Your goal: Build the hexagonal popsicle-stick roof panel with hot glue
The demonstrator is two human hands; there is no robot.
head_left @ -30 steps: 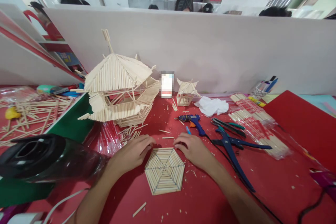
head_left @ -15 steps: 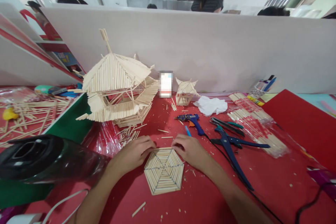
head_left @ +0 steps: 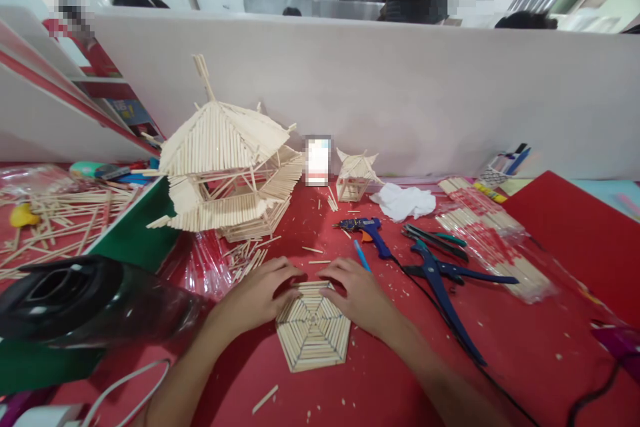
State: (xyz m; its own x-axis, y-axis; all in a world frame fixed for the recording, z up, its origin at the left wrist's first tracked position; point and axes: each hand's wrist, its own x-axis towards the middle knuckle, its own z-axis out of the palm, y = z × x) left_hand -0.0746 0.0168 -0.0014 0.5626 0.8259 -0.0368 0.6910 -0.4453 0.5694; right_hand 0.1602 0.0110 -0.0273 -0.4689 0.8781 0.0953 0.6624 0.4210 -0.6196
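A flat hexagonal panel of wooden sticks, laid in rings like a web, lies on the red tabletop in front of me. My left hand curls round its far left corner, the thumb on the sticks and the fingers bent beyond the edge. Mirroring it, my right hand is at the far right corner, its thumb also over the panel. Whether a loose stick lies between the fingertips is hidden. Behind my left hand stands a large stick pavilion with a pointed roof. Further back is a small stick pavilion.
A blue glue gun lies beyond my right hand, near a blue pen and large blue-handled cutters. Packs of sticks lie right. A dark bottle-like object is at left. A white partition closes the back.
Both hands have drawn closer together along the panel's far edge, their thumbs now further over the sticks. The panel has hardly moved.
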